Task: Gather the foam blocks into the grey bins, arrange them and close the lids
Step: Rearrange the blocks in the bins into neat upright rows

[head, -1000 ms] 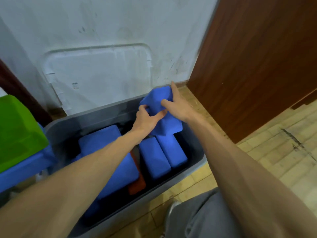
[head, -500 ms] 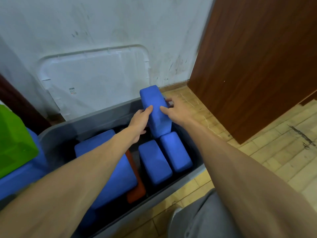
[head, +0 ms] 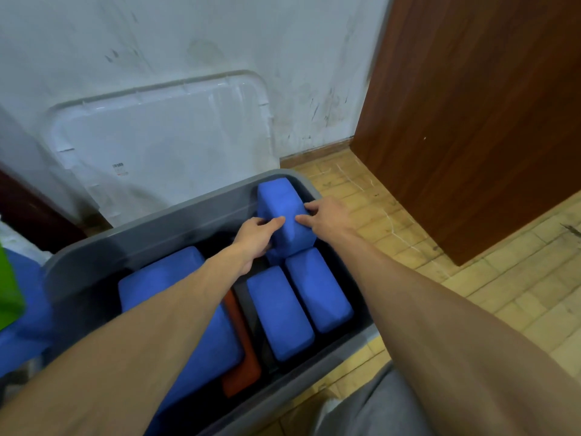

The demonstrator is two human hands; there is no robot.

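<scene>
Blue block (head: 284, 212) now lowered into grey bin (head: 157, 234) corner; my left hand (head: 256, 237) and right hand (head: 327, 220) grip it, seating it.

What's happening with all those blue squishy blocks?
A person is packing foam blocks into a grey bin. The left hand and the right hand both grip one tilted blue block at the bin's far right corner. Nearer the person, two smaller blocks lie side by side, with a big block on the left and an orange piece between. The lid leans on the wall, so the bin is open.
</scene>
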